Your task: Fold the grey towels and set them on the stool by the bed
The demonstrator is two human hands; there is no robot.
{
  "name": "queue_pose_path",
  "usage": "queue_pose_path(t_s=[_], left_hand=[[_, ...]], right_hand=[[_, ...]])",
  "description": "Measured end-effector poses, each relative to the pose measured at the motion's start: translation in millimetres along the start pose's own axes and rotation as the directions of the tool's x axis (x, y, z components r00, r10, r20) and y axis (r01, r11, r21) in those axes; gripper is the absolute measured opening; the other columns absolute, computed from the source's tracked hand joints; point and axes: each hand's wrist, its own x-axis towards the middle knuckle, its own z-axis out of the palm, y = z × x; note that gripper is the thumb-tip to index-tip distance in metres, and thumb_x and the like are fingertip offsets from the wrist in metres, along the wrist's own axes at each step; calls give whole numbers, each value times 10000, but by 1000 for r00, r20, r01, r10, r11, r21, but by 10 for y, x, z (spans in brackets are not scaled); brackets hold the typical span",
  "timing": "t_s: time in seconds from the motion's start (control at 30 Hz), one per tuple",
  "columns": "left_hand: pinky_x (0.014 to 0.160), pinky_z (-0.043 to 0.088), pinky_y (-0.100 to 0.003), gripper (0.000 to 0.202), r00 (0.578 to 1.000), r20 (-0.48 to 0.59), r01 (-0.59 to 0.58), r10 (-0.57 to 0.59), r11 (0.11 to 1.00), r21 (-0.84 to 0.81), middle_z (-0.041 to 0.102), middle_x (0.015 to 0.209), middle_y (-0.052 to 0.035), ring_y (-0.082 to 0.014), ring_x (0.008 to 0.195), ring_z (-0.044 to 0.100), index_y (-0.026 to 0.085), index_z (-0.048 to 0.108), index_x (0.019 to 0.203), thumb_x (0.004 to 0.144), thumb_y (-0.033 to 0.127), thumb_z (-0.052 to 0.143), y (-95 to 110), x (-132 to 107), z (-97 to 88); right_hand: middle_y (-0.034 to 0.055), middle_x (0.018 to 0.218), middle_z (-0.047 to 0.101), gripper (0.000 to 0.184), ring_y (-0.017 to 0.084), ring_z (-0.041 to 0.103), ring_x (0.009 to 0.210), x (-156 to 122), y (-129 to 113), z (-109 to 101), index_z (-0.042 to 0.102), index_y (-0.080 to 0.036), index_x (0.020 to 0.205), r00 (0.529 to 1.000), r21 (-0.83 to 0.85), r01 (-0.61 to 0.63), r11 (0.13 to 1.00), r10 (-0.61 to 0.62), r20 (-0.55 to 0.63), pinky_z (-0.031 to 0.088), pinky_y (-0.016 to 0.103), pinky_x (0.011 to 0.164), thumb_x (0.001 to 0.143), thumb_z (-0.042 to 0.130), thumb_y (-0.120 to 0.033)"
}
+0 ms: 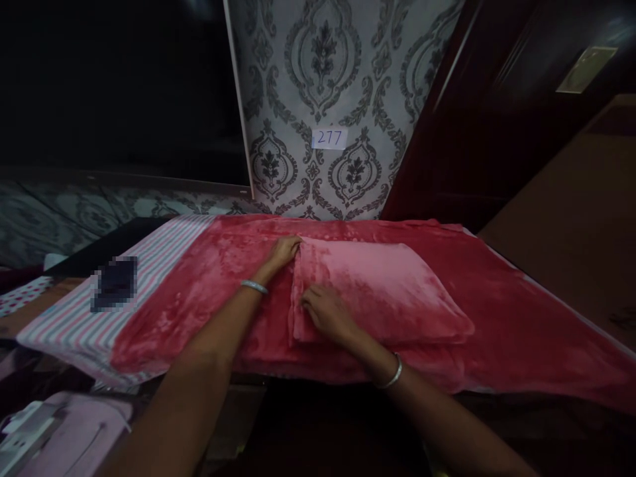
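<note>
A pink plush blanket [377, 285], folded into a thick rectangle, lies on a red plush cover [199, 298]. At its far left corner my left hand [287, 250] has its fingers closed on the fabric edge. My right hand [325, 311] rests on top of the blanket near its left side, fingers curled in and pressed to the plush; their tips are partly hidden. Layers of the fold show along the left edge between my two hands. Each wrist wears a bangle.
A striped cloth [163, 258] shows at the left of the cover, with a pixelated dark item [115, 285] on it. A large dark screen [119, 93] hangs behind. A paper marked 277 [329, 138] is on the wall. A brown panel [571, 218] stands at right.
</note>
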Motion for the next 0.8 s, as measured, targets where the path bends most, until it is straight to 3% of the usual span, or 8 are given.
queue_pose_path(t_s=[0.1,0.3,0.43,0.57,0.67,0.73,0.8], left_hand=[[946,510,-322,375,997,-50,57,-58,998,-25,767,1032,-70,-203,980,669,205,771,1033,854,92,462,-77,-50,72],[897,533,-298,357,990,-68,117,-122,991,-69,775,1012,-64,-187,927,682,182,756,1009,818,75,474,-101,-158,112],[934,506,-312,327,977,-123,165,-172,984,-63,754,1049,-89,-206,969,663,164,740,1030,824,86,499,35,-251,-48],[803,487,-287,183,974,-138,171,-182,981,-87,715,871,-51,-186,820,626,170,695,842,862,194,515,322,-793,-175],[620,406,-256,298,987,-41,146,-156,973,-181,599,655,0,-142,635,542,189,597,668,901,332,480,635,-1418,-170],[580,358,-259,370,984,36,180,-176,967,-180,540,600,14,-130,584,498,196,552,623,911,416,477,821,-1766,-125],[577,342,-262,360,977,25,211,-210,964,-161,530,608,17,-127,579,483,195,549,638,884,456,517,951,-1990,-60]], right_hand=[[67,943,648,234,208,569,902,10,-28,10,661,-194,944,1000,39,-4,999,6,-28,456,332,823,942,469,-59],[67,940,675,240,222,595,888,35,-76,105,669,-192,914,995,22,-68,997,67,70,477,348,808,931,474,-54],[82,1013,703,247,225,625,956,-119,-67,20,681,-192,1058,995,195,-13,981,33,-96,498,364,875,953,469,-121],[77,960,702,247,222,647,902,-500,31,-210,684,-213,1052,944,290,-2,957,98,-314,528,366,828,985,447,-195],[56,922,712,204,223,665,872,-824,172,-378,690,-243,1018,896,235,-45,971,143,-420,543,361,780,989,490,-214],[45,940,723,178,224,677,890,-1005,270,-451,689,-253,1020,854,190,-74,979,161,-495,551,361,782,980,522,-205],[34,936,723,161,217,681,887,-1148,350,-491,686,-256,1016,817,162,-111,981,183,-547,554,357,784,972,545,-194]])
